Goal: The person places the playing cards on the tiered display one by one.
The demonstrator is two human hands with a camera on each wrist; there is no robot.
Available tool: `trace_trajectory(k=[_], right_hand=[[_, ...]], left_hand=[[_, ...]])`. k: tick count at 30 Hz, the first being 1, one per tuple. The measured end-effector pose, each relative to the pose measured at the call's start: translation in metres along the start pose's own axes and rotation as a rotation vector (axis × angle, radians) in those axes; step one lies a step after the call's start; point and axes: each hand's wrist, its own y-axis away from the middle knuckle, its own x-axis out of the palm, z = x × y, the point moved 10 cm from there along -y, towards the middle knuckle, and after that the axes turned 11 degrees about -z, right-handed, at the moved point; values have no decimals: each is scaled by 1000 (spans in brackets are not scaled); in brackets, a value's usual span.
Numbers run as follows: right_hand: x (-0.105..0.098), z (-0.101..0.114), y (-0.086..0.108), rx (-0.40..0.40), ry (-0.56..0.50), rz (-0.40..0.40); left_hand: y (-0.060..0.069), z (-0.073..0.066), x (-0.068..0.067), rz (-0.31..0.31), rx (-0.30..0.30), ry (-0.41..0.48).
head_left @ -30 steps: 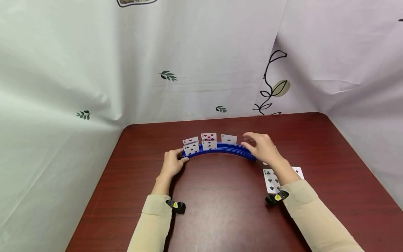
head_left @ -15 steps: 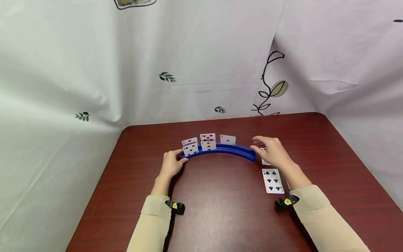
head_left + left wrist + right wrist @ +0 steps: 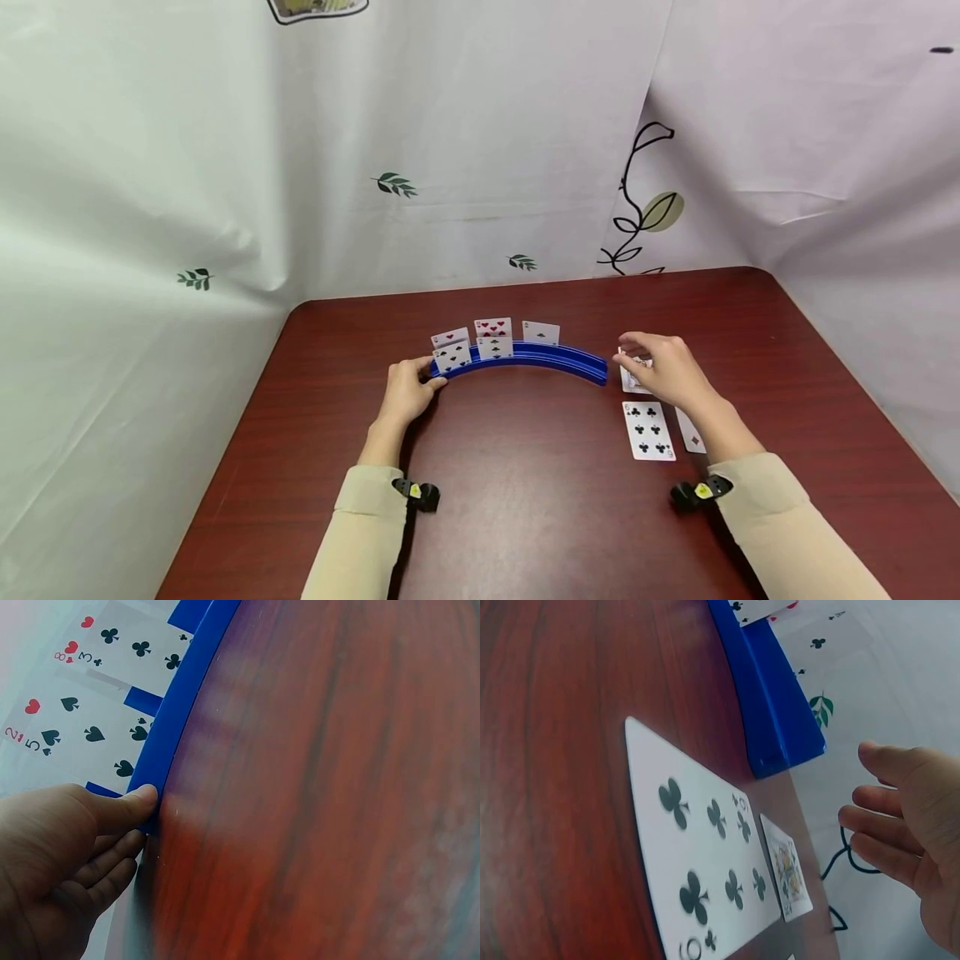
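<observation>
My left hand pinches the left end of a curved blue playing card holder, thumb on its front edge. At that end, a five of spades stands before a two of hearts. Beside them a three of clubs stands before an eight of hearts. A clubs card stands alone in the back slot. My right hand hovers, fingers loosely bent and holding nothing, over a face card lying past the holder's right end, partly covered in the head view.
Nearer on the dark red table lies a six of clubs. Right of it is a diamonds card, partly under my right forearm. A white patterned cloth hangs behind and at both sides.
My right hand has moved right and slightly nearer, from the holder's right end to above the face card. More of the cards below shows. The left hand keeps its hold.
</observation>
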Motion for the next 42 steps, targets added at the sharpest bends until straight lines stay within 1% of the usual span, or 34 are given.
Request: trace_trajectory(k=[7,10,23,29,33,42], right_hand=[[-5,-5,5,-9,24,-13],[-7,-8,8,0,38,-4],[-16,-15,20,15,36,14],[-20,-15,25,8,52,21],[-22,-17,28,20,66,23],[-27,-21,35,25,88,38]], left_hand=[[0,-1,-1,5,7,1],[0,-1,-1,7,6,-1],[1,-1,-2,-3,12,9],[0,-1,0,9,1,17],[0,-1,0,12,-5,14],[1,-1,0,8,5,3]])
